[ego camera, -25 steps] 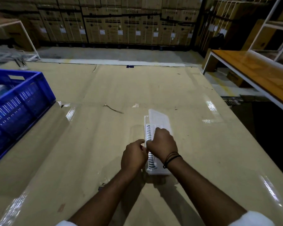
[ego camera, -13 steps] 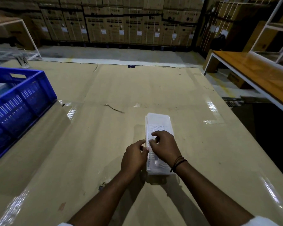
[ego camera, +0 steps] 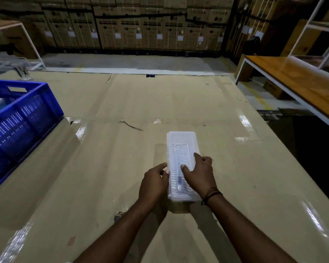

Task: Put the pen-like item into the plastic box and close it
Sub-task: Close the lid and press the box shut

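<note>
A clear plastic box [ego camera: 181, 147] lies lengthwise on the cardboard-covered table, its lid down flat over a ribbed white insert. Through the lid I see the pen-like item [ego camera: 179, 177], pale with a dark band, lying along the box's middle. My left hand [ego camera: 154, 182] grips the box's left edge near the front, fingers curled against the side. My right hand [ego camera: 198, 174] rests on top of the lid at its right half, thumb and fingers pressing down. The near end of the box is partly hidden by both hands.
A blue slatted crate [ego camera: 17, 118] stands at the table's left edge with a white item inside. A thin scrap [ego camera: 130, 124] lies on the cardboard beyond the box. An orange-topped bench [ego camera: 300, 80] stands to the right, stacked cartons behind.
The lid, tilted up a second ago, has come down flat onto the box. My right hand slid from the box's left side to the right half of the lid.
</note>
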